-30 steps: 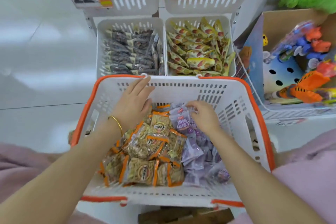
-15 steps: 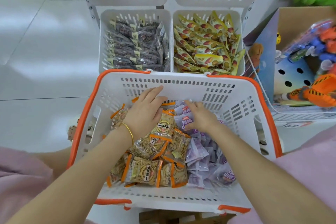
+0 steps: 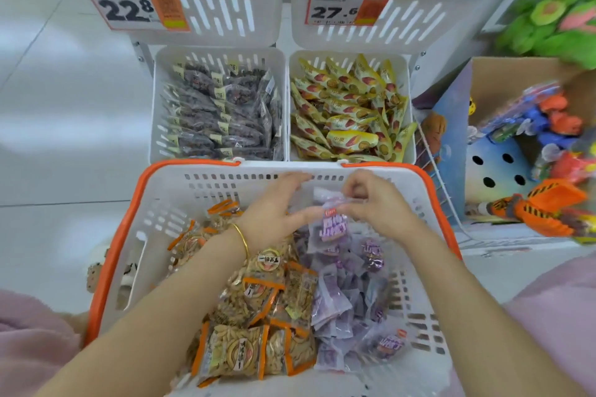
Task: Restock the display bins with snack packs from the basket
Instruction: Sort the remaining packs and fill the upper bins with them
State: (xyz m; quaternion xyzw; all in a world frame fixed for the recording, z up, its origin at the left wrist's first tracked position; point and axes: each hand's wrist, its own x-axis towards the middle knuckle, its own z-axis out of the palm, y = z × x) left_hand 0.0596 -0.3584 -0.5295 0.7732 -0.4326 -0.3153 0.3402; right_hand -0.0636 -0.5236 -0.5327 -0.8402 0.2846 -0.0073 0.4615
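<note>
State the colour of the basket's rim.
Orange: the basket's rim edges white plastic walls; clearest in the head view.
</note>
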